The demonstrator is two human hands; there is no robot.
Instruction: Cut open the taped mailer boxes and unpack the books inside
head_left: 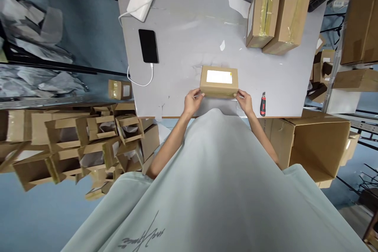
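Note:
A small brown cardboard box [219, 82] with a white label on top lies near the front edge of the grey table [189, 39]. My left hand [193, 101] grips its near left corner, fingers curled on the edge. At the near right corner my right hand [244, 101] is closed on the box in the same way. A pale green garment on my body hides the table edge below the box.
A red box cutter [262, 105] lies right of my right hand. Two taped boxes [277, 17] stand at the back right. A black phone [148, 45] on a white cable and a white power bank [139, 0] lie at the left. Open cartons [88, 141] pile on the floor left; a large open carton [319, 141] stands right.

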